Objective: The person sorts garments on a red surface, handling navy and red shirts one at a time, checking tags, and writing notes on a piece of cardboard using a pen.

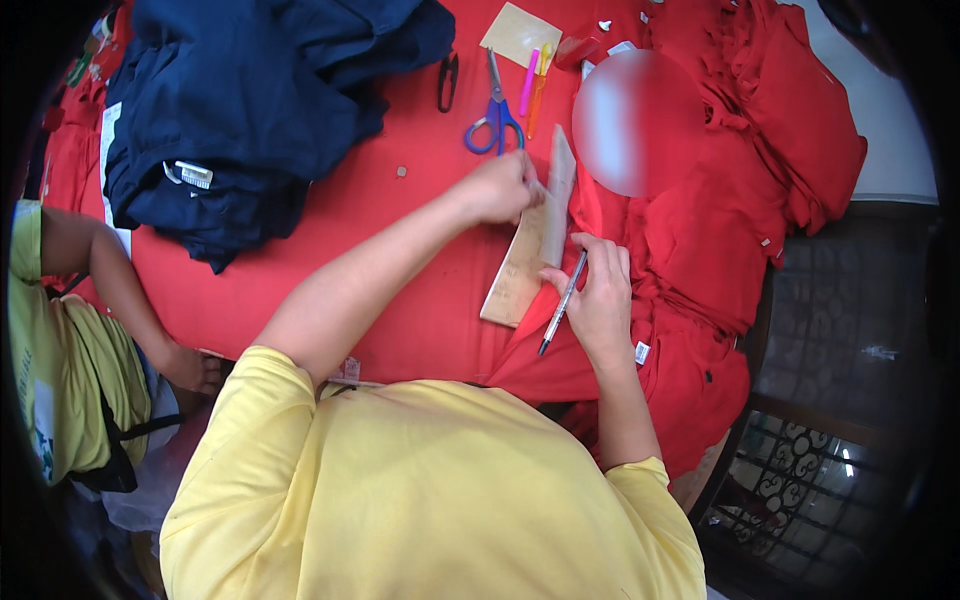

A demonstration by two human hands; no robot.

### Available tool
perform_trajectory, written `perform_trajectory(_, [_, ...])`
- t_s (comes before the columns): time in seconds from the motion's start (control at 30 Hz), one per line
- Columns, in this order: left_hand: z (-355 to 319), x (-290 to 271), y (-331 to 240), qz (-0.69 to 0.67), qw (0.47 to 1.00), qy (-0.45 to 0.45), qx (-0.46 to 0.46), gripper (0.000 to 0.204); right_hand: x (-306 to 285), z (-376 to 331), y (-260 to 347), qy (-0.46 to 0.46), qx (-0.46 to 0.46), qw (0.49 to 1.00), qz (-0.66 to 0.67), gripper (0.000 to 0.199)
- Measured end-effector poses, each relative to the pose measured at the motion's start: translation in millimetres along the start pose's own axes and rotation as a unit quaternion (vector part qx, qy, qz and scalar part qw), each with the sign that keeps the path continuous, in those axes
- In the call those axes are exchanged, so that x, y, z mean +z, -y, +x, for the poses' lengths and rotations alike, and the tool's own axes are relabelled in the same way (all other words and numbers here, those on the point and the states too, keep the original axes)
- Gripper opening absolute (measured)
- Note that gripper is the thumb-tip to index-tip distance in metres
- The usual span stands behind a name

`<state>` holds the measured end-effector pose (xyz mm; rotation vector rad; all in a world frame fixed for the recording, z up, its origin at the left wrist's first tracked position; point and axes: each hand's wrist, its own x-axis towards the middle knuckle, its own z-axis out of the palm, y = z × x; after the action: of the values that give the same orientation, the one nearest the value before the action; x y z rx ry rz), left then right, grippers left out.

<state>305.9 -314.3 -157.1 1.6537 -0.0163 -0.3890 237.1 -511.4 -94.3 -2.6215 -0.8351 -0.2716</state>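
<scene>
Head view: red cloth-covered table [400,300], dark scrollwork metal grille [800,470] at lower right; right hand [602,295] grasps a slim silver-and-black pen [566,298]; left hand [502,187] curls, its hold unclear.

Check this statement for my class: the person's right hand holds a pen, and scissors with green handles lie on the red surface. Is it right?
Not quite: the scissors have blue handles, not green, as the head view shows. The right hand does hold a pen, and the scissors do lie on the red surface.
</scene>
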Motion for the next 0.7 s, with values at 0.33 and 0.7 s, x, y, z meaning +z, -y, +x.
perform_trajectory(0.33, [-3, 2, -45, -0.1, 0.986, 0.13, -0.034, 0.027, -28, 11, 39, 0.216, -0.224, 0.95, 0.014, 0.032])
perform_trajectory(0.7, [-98, 93, 48, 0.416, 0.852, 0.151, 0.279, 0.02, -88, 0, 14, 0.285, -0.104, 0.953, 0.015, 0.029])
